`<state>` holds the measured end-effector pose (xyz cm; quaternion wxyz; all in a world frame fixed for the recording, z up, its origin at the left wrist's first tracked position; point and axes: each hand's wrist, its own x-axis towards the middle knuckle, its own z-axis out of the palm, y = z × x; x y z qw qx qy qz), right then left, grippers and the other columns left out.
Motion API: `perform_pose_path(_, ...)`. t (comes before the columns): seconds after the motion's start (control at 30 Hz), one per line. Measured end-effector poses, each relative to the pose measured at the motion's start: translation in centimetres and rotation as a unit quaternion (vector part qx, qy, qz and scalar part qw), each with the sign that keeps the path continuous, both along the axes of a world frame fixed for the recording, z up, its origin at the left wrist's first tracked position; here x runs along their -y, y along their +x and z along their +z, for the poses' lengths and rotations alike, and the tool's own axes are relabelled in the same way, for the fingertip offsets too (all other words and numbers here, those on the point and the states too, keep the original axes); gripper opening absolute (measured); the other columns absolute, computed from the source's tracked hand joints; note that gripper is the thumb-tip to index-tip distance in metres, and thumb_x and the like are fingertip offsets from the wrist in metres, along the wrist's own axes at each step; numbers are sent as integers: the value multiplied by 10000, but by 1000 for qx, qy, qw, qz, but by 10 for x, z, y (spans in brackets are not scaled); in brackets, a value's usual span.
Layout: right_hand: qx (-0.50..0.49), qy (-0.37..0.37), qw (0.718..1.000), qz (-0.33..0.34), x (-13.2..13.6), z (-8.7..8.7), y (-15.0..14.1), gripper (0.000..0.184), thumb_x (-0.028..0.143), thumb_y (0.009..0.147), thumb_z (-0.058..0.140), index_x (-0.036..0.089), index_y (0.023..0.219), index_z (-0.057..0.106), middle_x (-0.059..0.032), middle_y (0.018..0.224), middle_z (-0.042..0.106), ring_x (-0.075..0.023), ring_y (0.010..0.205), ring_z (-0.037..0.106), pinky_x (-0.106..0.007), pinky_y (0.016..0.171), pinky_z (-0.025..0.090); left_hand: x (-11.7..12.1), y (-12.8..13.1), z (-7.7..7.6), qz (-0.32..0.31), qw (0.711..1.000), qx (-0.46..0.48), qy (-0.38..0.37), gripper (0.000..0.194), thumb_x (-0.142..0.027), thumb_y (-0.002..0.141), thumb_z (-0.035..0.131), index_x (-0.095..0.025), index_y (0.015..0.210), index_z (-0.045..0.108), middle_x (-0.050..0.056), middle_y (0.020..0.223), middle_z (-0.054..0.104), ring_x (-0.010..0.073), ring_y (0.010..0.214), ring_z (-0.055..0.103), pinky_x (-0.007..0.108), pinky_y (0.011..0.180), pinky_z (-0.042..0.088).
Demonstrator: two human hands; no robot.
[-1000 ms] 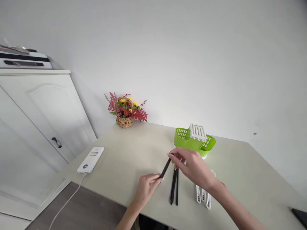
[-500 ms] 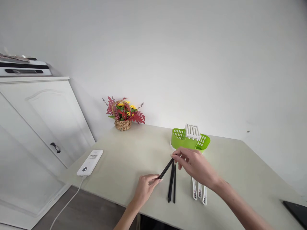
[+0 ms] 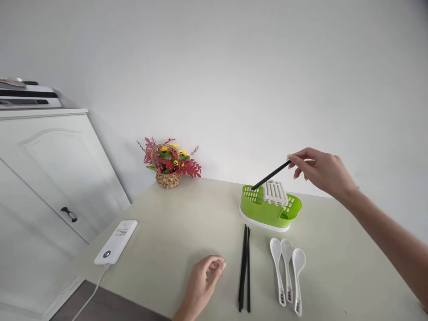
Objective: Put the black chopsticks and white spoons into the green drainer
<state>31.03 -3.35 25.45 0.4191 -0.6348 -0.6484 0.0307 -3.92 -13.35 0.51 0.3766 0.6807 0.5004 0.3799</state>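
Note:
A black chopstick (image 3: 272, 174) slants down to the left from my right hand (image 3: 323, 171), which pinches its upper end between thumb and fingers. Its lower tip is at the left, latticed compartment of a green utensil holder (image 3: 256, 210); whether it touches the inside I cannot tell. My left hand (image 3: 202, 283) is low over the table, fingers curled in toward the thumb, with nothing visible in them. Several more black chopsticks (image 3: 244, 267) lie in a loose bunch to its right. Three white spoons (image 3: 278, 267) lie side by side, bowls toward the holder.
A white slotted rack (image 3: 276, 192) sits across the holder's middle. A wicker basket of artificial flowers (image 3: 168, 179) stands at the back left by the wall. A white power bank (image 3: 117, 240) with a cable lies near the left edge, beside a white cabinet (image 3: 56, 169).
My right hand has carried the chopstick up and to the right, over the holder. My left hand has let go of the chopstick's other end. The spoons show fully now.

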Motion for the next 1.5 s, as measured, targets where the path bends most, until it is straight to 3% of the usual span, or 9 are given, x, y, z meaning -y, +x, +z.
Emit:
perform_pose_path(0.17,33,-76,995,50,-68,-26,10,463,666,918,533,228,907,681,-64,889,788,-188,643,712,-279,502,481,1,1,2,1,1000,-1,-12,330,-510,996,552,-235,955,731,46,850,780,180,778,738,237,748,577)
perform_pose_path(0.3,80,-157,981,81,-110,-51,10,430,605,933,522,212,922,698,-55,878,800,-177,642,721,-291,562,527,1,0,0,0,1000,-3,-20,355,-516,1005,528,-237,926,730,48,832,776,182,771,740,225,696,568)
perform_pose_path(0.47,106,-197,970,95,-140,-69,10,389,547,936,517,213,889,710,-36,886,808,-171,669,737,-301,647,560,0,-1,-7,0,1000,-6,-23,373,-523,1012,508,-232,933,727,60,845,779,183,779,735,232,715,575)
perform_pose_path(0.6,137,-204,969,40,-152,-75,16,449,583,924,513,197,1028,717,-63,814,799,-248,807,745,-377,737,569,-1,0,-7,1,1000,-8,-21,392,-534,1014,495,-232,917,724,64,828,773,190,777,731,243,727,577)
perform_pose_path(0.73,160,-199,967,-13,-143,-86,19,661,671,869,549,175,1300,618,-129,1078,783,-333,1045,698,-474,823,572,-1,2,0,5,1000,-6,-19,388,-522,1015,498,-233,873,715,57,814,771,190,763,731,249,731,576)
perform_pose_path(0.93,178,-205,962,-20,-105,-122,6,903,780,835,515,151,1481,481,-241,1507,517,-430,1366,503,-614,1071,448,0,3,6,-4,1000,-6,-19,394,-521,1021,486,-236,858,705,54,807,763,194,776,727,249,729,569)
perform_pose_path(1.13,163,-222,961,-4,-81,-136,1,801,738,930,326,183,1487,478,-184,1574,460,-369,1469,402,-558,1148,402,2,3,5,1,1000,-6,-10,374,-512,1020,499,-228,889,704,51,813,767,192,791,731,244,734,565)
perform_pose_path(1.33,153,-227,962,0,-65,-135,13,816,704,944,342,129,1512,448,-215,1606,402,-367,1486,378,-530,1182,368,5,4,10,-4,1000,-4,-5,385,-509,1020,500,-221,862,701,47,816,763,187,797,737,240,743,565)
perform_pose_path(1.5,149,-210,966,8,-50,-133,20,768,664,955,392,117,1485,487,-217,1580,445,-365,1471,409,-516,1167,401,5,5,7,0,1000,-6,5,377,-501,1020,504,-213,880,701,50,820,763,183,795,735,236,732,556)
